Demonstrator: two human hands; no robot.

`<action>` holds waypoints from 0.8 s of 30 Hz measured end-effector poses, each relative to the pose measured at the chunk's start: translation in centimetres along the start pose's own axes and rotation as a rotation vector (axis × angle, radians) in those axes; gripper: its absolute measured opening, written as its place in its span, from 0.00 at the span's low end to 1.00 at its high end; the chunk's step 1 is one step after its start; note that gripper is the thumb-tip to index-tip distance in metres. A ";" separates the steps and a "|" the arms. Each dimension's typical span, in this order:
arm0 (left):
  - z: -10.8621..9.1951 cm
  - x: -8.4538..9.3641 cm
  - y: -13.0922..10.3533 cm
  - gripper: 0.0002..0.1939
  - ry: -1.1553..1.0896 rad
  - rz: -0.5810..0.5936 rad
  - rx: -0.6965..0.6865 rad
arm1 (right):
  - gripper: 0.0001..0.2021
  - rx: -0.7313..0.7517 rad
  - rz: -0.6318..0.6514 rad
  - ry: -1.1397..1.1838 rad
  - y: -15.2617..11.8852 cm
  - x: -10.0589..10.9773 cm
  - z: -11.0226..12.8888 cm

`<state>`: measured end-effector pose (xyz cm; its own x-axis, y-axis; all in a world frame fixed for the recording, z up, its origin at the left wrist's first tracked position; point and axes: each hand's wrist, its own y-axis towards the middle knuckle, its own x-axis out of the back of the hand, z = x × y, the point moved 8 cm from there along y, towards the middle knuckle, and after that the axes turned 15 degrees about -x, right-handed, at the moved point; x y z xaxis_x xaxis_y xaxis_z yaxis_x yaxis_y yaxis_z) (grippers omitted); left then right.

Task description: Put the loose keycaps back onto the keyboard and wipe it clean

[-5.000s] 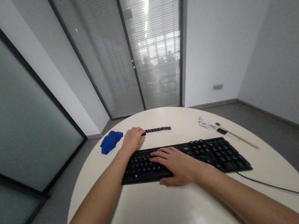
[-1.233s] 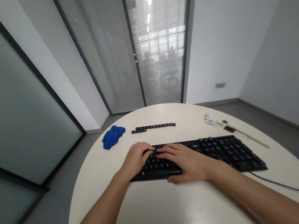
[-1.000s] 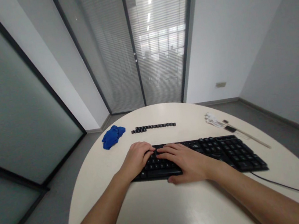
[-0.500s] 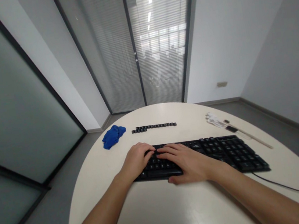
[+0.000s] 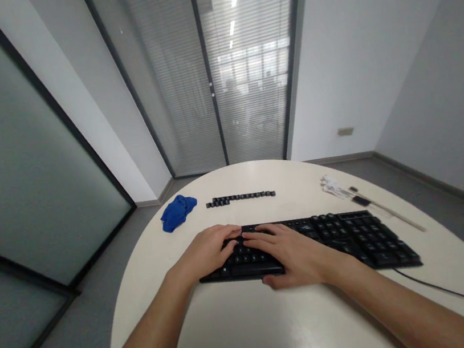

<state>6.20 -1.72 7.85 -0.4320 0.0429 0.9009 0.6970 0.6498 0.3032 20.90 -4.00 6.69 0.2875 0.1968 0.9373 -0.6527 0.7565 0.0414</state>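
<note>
A black keyboard (image 5: 245, 269) lies lengthwise across the round table in front of me. My left hand (image 5: 212, 249) rests over its left end, fingers stretched toward the upper keys and the thumb apart below them. Just to the right, my right hand (image 5: 290, 252) lies over the middle keys with its fingers spread and its thumb at the keyboard's front edge. The fingertips of both hands come close together; the keys under them are hidden. Beyond the keyboard, small black keycaps (image 5: 252, 195) sit in a row, with a shorter row at its left.
A crumpled blue cloth (image 5: 177, 212) lies at the table's far left. On the right are a white bundle (image 5: 334, 187), a small black piece (image 5: 361, 201) and a thin stick (image 5: 397, 217). A black cable (image 5: 447, 290) runs off right across the pale table (image 5: 245, 327).
My left hand and wrist have shifted slightly left and lower, showing more of the keyboard's near left corner. My right hand stays almost in place.
</note>
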 end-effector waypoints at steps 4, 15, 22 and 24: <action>-0.1 0.0 -0.2 0.18 0.023 0.052 0.017 | 0.39 -0.021 -0.015 -0.024 0.0 0.1 0.3; 0.6 -0.9 -0.6 0.20 -0.038 0.090 0.007 | 0.38 -0.004 -0.040 -0.037 0.0 0.0 0.5; 1.3 -0.3 -0.1 0.13 -0.054 -0.161 0.033 | 0.38 0.000 -0.036 -0.021 -0.1 -0.1 0.2; 1.8 0.0 -0.2 0.12 -0.029 -0.223 0.055 | 0.38 0.000 -0.035 -0.013 -0.1 -0.1 0.2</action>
<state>5.08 -0.50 7.22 -0.5884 -0.0855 0.8041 0.5502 0.6863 0.4756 20.77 -4.23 6.63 0.3012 0.1626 0.9396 -0.6426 0.7626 0.0740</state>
